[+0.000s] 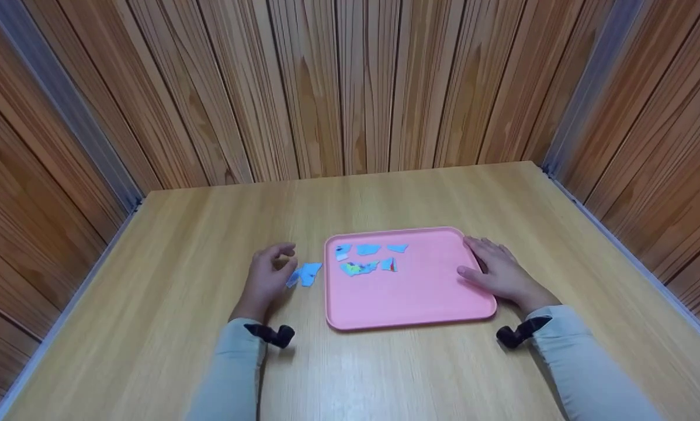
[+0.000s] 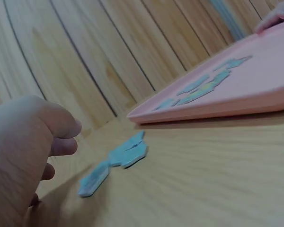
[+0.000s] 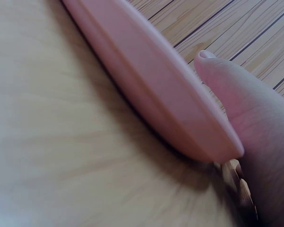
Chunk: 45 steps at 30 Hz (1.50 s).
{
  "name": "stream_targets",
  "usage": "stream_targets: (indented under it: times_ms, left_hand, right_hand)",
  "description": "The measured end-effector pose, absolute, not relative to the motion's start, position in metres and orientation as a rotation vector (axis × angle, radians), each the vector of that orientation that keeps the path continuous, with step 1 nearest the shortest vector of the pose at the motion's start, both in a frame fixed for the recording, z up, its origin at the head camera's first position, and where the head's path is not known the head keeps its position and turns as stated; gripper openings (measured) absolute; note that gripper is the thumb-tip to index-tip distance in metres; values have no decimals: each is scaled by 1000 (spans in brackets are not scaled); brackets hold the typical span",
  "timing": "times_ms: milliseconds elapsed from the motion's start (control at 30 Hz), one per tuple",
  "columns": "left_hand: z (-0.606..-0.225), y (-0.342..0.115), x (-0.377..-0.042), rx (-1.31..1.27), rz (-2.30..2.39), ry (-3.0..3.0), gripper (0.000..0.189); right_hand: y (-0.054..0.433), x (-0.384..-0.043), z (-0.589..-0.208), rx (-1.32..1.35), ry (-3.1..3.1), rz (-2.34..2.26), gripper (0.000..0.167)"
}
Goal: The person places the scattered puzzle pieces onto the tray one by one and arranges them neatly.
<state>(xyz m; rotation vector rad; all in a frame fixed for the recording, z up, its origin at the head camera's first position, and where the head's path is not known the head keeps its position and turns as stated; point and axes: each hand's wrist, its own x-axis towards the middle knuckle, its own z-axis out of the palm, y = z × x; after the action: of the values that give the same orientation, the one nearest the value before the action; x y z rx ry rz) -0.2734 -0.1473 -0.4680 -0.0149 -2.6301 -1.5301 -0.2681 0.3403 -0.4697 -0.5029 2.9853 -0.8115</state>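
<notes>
A pink tray point(image 1: 414, 298) with a raised rim lies on the table. Several ragged-edged, flat blue pieces point(image 1: 367, 249) are spread over its upper left, some with yellow-green or red print. Just left of the tray, more blue pieces point(image 1: 310, 273) lie close together on the wood. My left hand point(image 1: 266, 278) hovers beside them with loosely bent fingers and nothing in its grasp; the left wrist view shows the fingertips apart from the pieces point(image 2: 128, 152). My right hand point(image 1: 502, 272) grips the tray's right edge, thumb point(image 3: 217, 71) over the rim and fingers along the outside.
The wooden table point(image 1: 210, 234) is enclosed by wood-panelled walls point(image 1: 326, 88) at the back and both sides. Metal strips point(image 1: 595, 76) run up the back corners. A small black camera point(image 1: 274, 335) is strapped to each wrist.
</notes>
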Motion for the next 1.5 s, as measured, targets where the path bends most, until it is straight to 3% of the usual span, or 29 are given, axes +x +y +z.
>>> stream_targets:
  times_ms: [267, 733, 1500]
  left_hand:
    - [-474, -166, -270, -18, -1499, -2607, 40]
    - [-478, -158, -257, 61, -1322, -2788, 55]
    - [-478, -153, -260, 1, -1172, -2808, 46]
  right_hand:
    - [339, -270, -470, -518, 2987, -819, 88]
    - [340, -267, -470, -473, 2967, -816, 90]
    - [341, -267, -471, -522, 3013, -827, 86]
